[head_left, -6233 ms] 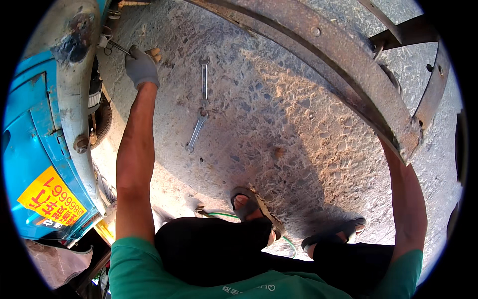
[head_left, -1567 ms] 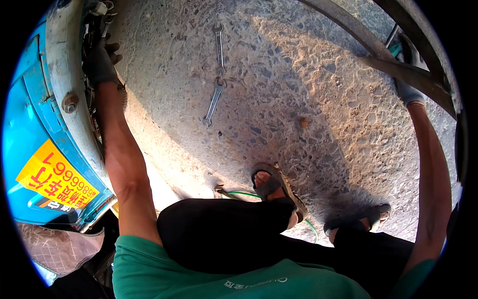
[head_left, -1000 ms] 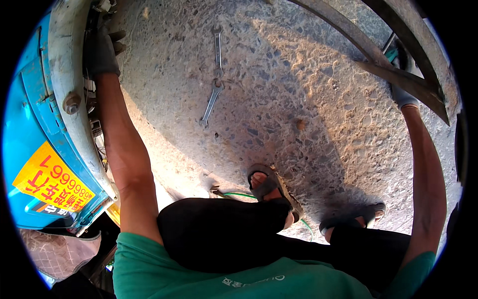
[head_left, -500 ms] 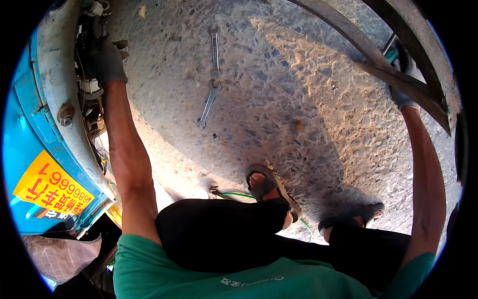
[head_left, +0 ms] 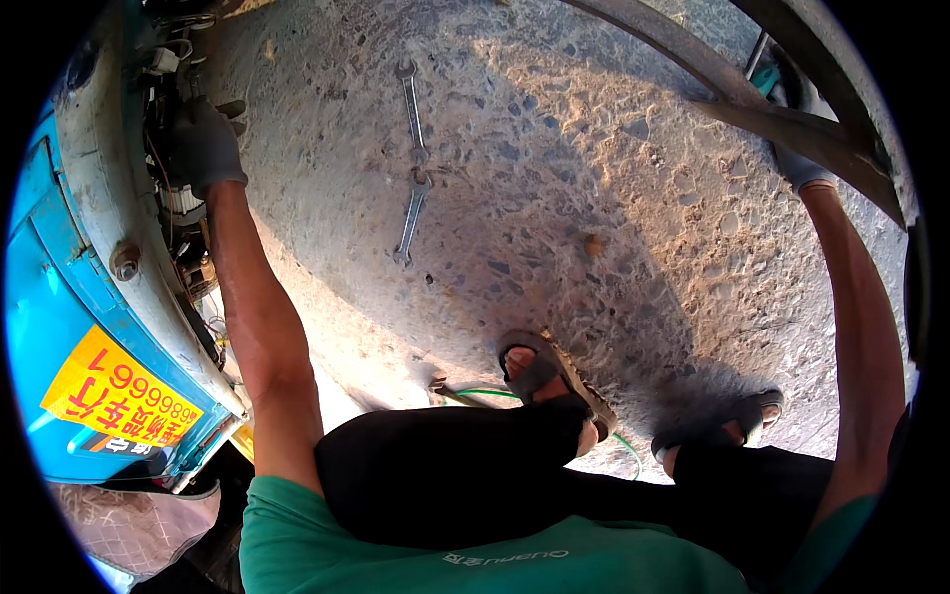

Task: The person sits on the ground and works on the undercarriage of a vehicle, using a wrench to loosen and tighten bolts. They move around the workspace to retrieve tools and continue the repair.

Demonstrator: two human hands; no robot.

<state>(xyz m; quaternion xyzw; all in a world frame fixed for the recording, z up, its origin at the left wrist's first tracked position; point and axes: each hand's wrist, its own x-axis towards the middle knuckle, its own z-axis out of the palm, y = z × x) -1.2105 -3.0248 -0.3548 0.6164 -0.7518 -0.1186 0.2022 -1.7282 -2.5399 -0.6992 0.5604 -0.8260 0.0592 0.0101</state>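
My left hand [head_left: 206, 147], in a dark grey glove, is closed among wires and metal parts [head_left: 176, 203] beside a blue vehicle body [head_left: 45, 287]. Two of its fingertips stick out to the right; what the others grip is hidden. At the far right, my gloved right hand [head_left: 798, 158] is partly covered by a dark metal frame [head_left: 782, 124]. It is closed round a tool with a teal handle [head_left: 767, 79] and a thin metal shaft, whose tip is hidden. Two open-ended wrenches, one farther off [head_left: 413, 111] and one nearer [head_left: 412, 220], lie almost end to end on the ground between my hands.
A thick, worn metal tube [head_left: 109, 188] with a bolt runs along the vehicle on the left. Below it is a yellow sticker [head_left: 119, 386]. A green hose [head_left: 485, 392] passes behind my sandalled feet. Rough stony concrete [head_left: 554, 228] spreads between vehicle and frame.
The view has shifted slightly. My left hand stays among the vehicle's parts, and the right keeps its hold on the teal-handled tool behind the frame. The wrenches lie as before.
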